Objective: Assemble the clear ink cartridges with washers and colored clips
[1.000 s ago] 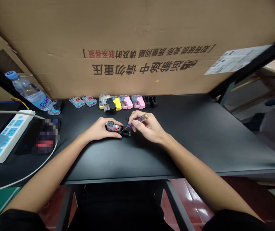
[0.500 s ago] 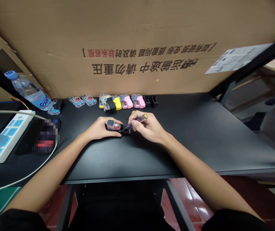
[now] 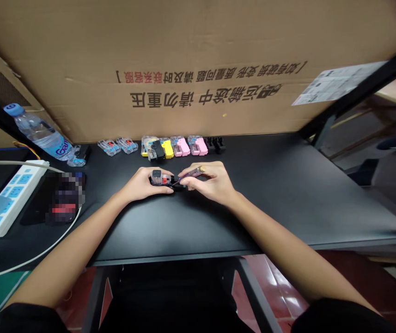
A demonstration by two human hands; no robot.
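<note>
Black tabletop (image 3: pixel 270 199), cardboard (image 3: pixel 198 41) behind. Left hand (image 3: pixel 140 186): thumb and fingers closed about a clear-cased device (image 3: pixel 158 178), mid-tabletop. Right hand (image 3: pixel 216 183): pinching a slim screwdriver (image 3: pixel 193 173), tip by the device's black end. Work seemingly under way; remainder cannot be told. Coloured units (image 3: pixel 183 147): rowed behind.
</note>
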